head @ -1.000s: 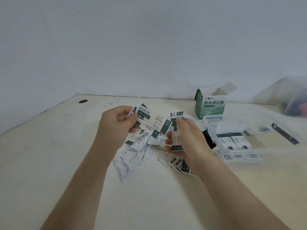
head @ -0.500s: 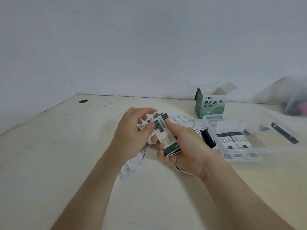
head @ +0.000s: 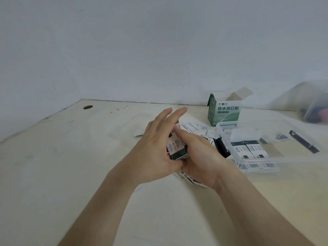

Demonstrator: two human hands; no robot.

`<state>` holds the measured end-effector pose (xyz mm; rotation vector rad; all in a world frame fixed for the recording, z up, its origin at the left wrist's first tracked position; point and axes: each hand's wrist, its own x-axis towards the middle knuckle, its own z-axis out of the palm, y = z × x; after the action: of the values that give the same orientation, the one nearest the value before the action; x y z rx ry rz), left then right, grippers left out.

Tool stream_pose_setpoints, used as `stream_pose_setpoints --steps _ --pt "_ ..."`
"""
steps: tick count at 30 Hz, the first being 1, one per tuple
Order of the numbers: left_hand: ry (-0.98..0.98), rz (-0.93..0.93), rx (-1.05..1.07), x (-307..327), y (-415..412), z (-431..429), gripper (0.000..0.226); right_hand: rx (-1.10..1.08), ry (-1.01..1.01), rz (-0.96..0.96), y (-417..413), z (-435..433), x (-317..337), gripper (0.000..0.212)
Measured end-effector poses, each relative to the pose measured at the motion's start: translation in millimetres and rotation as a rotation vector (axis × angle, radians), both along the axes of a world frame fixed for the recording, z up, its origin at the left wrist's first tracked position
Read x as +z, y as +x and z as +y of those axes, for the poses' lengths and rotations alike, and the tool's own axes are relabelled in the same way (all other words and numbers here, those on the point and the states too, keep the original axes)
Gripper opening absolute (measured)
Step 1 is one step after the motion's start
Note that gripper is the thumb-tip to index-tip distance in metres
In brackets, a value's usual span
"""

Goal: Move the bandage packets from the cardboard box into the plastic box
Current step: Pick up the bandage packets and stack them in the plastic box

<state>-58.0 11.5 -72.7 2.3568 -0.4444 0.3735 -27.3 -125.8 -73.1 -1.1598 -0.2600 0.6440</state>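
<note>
So my left hand (head: 156,150) and right hand (head: 197,157) squeezed a stack of bandage packets (head: 177,148) between the palms, white with dark green ends, mid-table, well left of the plastic box (head: 284,158).

The two hands have closed together: the left hand (head: 156,150) and right hand (head: 198,157) now press the gathered bandage packets (head: 176,148) into one stack between their palms, left fingers splayed.
</note>
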Motion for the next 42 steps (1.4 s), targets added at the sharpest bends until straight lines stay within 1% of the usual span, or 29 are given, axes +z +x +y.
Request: stream_pose_setpoints --steps 3,5,8,10,11,13,14,16,18,21,23,24,25,26,27,28,29,30,31,32,35,38,40,41,42 --pt "0.006 0.018 -0.02 2.6 -2.6 -2.1 0.118 0.009 -0.019 0.011 -1.4 -0.7 0.8 0.039" --pt "-0.058 0.075 -0.07 4.3 -3.2 -1.8 0.115 -0.002 -0.027 0.021 -0.3 -1.2 -0.4 0.041" --pt "-0.17 0.067 -0.11 7.2 -1.6 5.1 0.089 0.016 -0.02 0.046 2.9 -2.2 -3.3 0.053" --pt "-0.168 0.059 -0.067 8.1 0.5 9.9 0.07 0.059 -0.05 0.051 3.9 -2.7 -4.4 0.062" --pt "-0.172 0.081 -0.047 7.9 1.3 11.5 0.064 0.082 -0.07 0.049 3.5 -2.7 -4.3 0.062" --pt "-0.205 0.162 -0.05 8.8 0.7 13.5 0.057 0.123 -0.137 0.014 0.8 -1.7 -3.5 0.053" --pt "-0.193 0.191 -0.047 9.0 0.2 15.4 0.053 0.132 -0.172 -0.006 -0.9 -1.1 -2.6 0.048" --pt "-0.122 0.183 -0.007 9.7 0.1 20.9 0.039 0.13 -0.189 -0.017 -2.8 -0.1 -2.3 0.039" --pt "-0.111 0.145 0.033 8.3 2.6 25.5 0.029 0.112 -0.16 -0.018 -1.6 -0.7 -2.7 0.034" --pt "-0.109 0.12 0.074 6.2 7.9 25.3 0.032 0.113 -0.147 -0.039 1.1 -2.5 -3.7 0.034" --pt "-0.184 0.13 0.11 6.4 9.8 28.5 0.034 0.097 -0.167 -0.07 0.7 -1.2 -4.3 0.028" --pt "-0.217 0.132 0.157 7.0 9.5 31.8 0.032 0.063 -0.184 -0.093 0.7 -0.4 -4.7 0.024" --pt "-0.192 0.124 0.234 7.2 10.0 35.9 0.027 0.009 -0.208 -0.118 1.1 0.3 -5.0 0.02" --pt "-0.045 0.129 0.332 5.8 10.2 41.3 0.023 -0.057 -0.235 -0.138 1.7 0.9 -5.2 0.02" --pt "0.179 0.159 0.418 3.5 10.0 44.9 0.025 -0.123 -0.253 -0.146 2.7 1.0 -5.6 0.021" --pt "0.393 0.21 0.462 0.0 9.7 45.7 0.033 -0.181 -0.256 -0.136 4.1 0.9 -6.2 0.022" --pt "0.523 0.272 0.469 -3.5 9.9 43.6 0.044 -0.228 -0.249 -0.117 5.5 0.9 -6.4 0.022" --pt "0.571 0.338 0.464 -7.3 11.7 40.4 0.051 -0.263 -0.244 -0.096 6.6 1.0 -6.4 0.022" --pt "0.576 0.359 0.468 -10.6 13.6 37.5 0.053 -0.287 -0.248 -0.079 7.3 1.3 -6.5 0.022" --pt "0.587 0.349 0.482 -12.7 15.9 35.2 0.05 -0.304 -0.253 -0.065 7.7 1.5 -6.2 0.022" --pt "0.629 0.244 0.535 -13.1 18.4 34.4 0.028 -0.318 -0.254 -0.046 7.9 2.3 -6.5 0.022" --pt "0.56 0.168 0.58 -8.9 14.9 37.3 0.015 -0.324 -0.239 -0.024 7.8 2.3 -6.6 0.022" --pt "0.516 0.133 0.618 -4.8 12.8 40.7 0.017 -0.335 -0.222 -0.004 7.1 2.1 -5.9 0.02" --pt "0.458 0.123 0.637 -2.2 12.0 43.3 0.017 -0.34 -0.211 0.004 6.7 1.8 -5.4 0.02" --pt "0.359 0.118 0.652 1.1 10.5 45.5 0.017 -0.346 -0.2 0.011 6.7 1.9 -5.2 0.02"
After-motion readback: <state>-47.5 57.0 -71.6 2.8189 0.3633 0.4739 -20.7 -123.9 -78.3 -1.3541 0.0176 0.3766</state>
